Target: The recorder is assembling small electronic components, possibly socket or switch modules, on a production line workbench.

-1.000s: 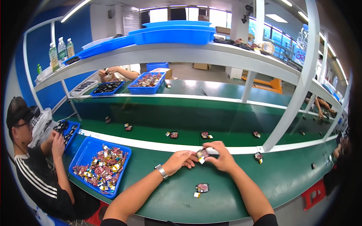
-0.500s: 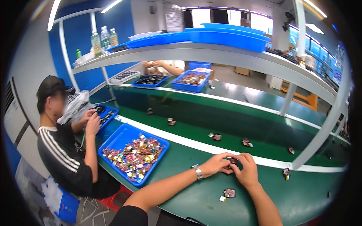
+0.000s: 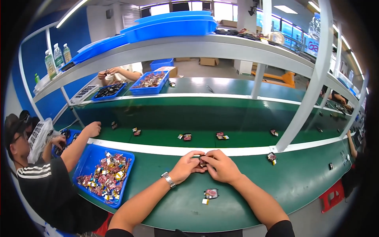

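Note:
Both my hands meet over the green table in front of me, fingers closed on a small dark-red circuit board in a black casing (image 3: 202, 161). My left hand (image 3: 185, 169), with a metal watch on its wrist, grips it from the left. From the right, my right hand (image 3: 222, 168) pinches it, so fingers hide much of the piece. Just nearer lies another small circuit board assembly (image 3: 211, 193) with a whitish, yellow-edged pouch cell beside it. To the left stands a blue tray (image 3: 87, 162) heaped with red boards and silver-yellow cells.
A white rail (image 3: 158, 149) separates the table from a green conveyor belt (image 3: 244, 114) carrying several small assemblies. One assembly (image 3: 271, 158) lies by the slanted post (image 3: 306, 87). A co-worker's hand (image 3: 92, 129) reaches over the belt at left. Overhead runs a shelf (image 3: 169, 49) with blue trays.
The view has swung right, so the scene sits further left. The co-worker at left has stretched an arm out to the belt. My hands still hold the piece together.

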